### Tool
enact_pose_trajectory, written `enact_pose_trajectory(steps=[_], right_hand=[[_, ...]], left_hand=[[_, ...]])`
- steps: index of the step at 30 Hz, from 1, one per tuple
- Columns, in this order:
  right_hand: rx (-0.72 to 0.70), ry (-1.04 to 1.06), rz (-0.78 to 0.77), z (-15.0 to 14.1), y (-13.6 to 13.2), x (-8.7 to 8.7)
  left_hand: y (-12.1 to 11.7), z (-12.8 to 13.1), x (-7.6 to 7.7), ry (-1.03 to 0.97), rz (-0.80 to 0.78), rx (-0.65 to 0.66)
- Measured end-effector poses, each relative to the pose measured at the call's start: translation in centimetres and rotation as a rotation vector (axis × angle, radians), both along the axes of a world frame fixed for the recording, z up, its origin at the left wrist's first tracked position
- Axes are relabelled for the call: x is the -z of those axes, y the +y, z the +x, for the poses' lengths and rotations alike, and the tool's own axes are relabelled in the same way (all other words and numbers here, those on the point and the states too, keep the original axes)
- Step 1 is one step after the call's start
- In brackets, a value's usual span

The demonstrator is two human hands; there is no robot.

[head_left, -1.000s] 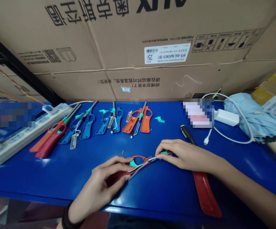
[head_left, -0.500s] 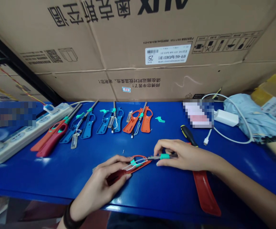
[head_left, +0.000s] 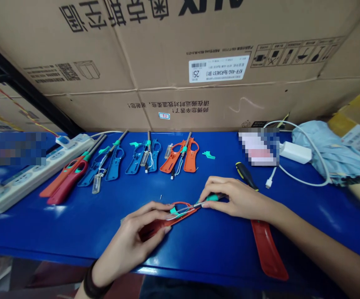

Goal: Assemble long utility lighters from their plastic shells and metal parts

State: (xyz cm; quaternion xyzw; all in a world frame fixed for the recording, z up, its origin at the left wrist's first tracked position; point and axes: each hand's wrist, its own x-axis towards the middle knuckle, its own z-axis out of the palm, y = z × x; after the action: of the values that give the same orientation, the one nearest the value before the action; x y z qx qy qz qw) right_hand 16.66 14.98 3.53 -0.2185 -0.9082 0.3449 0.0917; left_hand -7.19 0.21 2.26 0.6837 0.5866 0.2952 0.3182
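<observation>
1 carton label (head_left: 219, 69) above the left hand (head_left: 126, 236) reads KFR-46G/BpR3AES1 (B1).

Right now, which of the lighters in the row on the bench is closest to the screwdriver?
The opened orange lighter, last in the row at the right; the blue ones and red ones lie further left.

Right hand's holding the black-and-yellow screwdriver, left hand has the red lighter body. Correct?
No. In the head view, the right hand pinches a metal lighter shaft with a green collar, not the screwdriver, which lies beyond it on the blue bench. The left hand does have the red lighter body.
</observation>
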Motion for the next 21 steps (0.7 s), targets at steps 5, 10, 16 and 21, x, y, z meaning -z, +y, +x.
enact_pose_trajectory(steps=[5, 10, 16, 21], right_hand=[[-0.041, 0.065, -0.025, -0.02, 0.4, 0.11], [-0.087, 0.098, 0.027, -0.38, 0.81, 0.49], [-0.116, 0.114, 0.019, -0.53, 0.62, 0.22], [-0.056, 0.071, 0.007, -0.67, 0.16, 0.14]], left_hand=[[0.01, 0.06, 0.06, -0.004, 0.002, 0.008], [0.09, 0.13, -0.06, 0.003, 0.011, 0.007], [-0.12, 0.02, 0.02, 0.021, 0.003, 0.012], [-0.06, 0.12, -0.04, 0.009, 0.013, 0.011]])
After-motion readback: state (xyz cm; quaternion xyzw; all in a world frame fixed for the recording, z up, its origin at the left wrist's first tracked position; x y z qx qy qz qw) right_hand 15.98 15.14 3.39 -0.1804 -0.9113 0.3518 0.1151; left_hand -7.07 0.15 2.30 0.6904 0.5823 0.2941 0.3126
